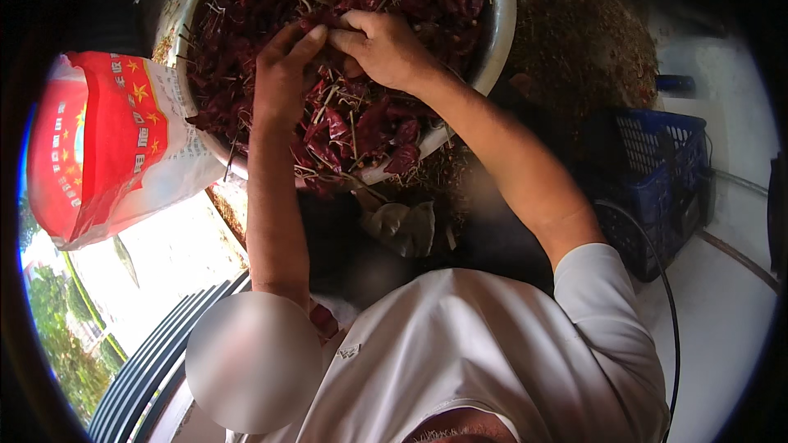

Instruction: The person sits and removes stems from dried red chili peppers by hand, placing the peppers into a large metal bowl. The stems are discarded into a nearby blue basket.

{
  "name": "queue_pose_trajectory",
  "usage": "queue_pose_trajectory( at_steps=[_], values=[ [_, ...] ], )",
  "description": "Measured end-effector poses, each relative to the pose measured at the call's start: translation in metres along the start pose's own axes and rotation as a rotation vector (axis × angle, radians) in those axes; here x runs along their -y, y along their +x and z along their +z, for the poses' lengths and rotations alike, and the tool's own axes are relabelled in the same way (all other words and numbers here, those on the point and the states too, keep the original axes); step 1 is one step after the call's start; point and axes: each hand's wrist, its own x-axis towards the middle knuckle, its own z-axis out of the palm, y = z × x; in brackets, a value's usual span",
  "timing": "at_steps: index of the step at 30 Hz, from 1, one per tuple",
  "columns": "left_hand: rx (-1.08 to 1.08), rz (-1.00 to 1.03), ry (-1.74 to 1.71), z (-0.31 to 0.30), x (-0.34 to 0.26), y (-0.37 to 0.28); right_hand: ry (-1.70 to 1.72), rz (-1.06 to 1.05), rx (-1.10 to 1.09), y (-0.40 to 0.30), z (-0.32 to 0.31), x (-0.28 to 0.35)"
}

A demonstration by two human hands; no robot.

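A large round metal basin (503, 18) holds a heap of dark red dried chili peppers (369, 129) with pale stems. Over the heap, my left hand (283, 71) and my right hand (388, 52) meet with their fingertips nearly touching. A dried red chili (315, 19) is pinched in the fingers of my left hand. My right thumb and forefinger close at the same chili's end; the exact part they grip is hidden.
A red and white woven sack (111, 147) bearing writing leans at the basin's left. Blue plastic crates (668, 178) stand at the right, with a black cable (671, 301) beside them. Chili debris (578, 31) covers the floor beyond the basin. A crumpled plastic piece (403, 227) lies below the rim.
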Motion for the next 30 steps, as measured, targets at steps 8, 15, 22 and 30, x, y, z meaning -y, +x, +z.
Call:
queue_pose_trajectory(
  at_steps=[8,15,22,30],
  values=[
    [-0.072,0.528,0.783,0.003,0.011,-0.003,-0.497,-0.248,-0.074,-0.001,-0.019,0.002],
    [0.012,0.634,0.821,0.002,0.011,-0.003,-0.384,-0.024,0.032,0.0,-0.032,0.008],
    [0.026,0.459,0.431,0.001,0.023,0.003,-0.061,-0.111,-0.091,-0.002,-0.025,0.003],
    [-0.319,0.71,0.908,0.017,0.021,-0.005,-0.112,-0.115,-0.19,-0.001,-0.012,0.0]
  ],
)
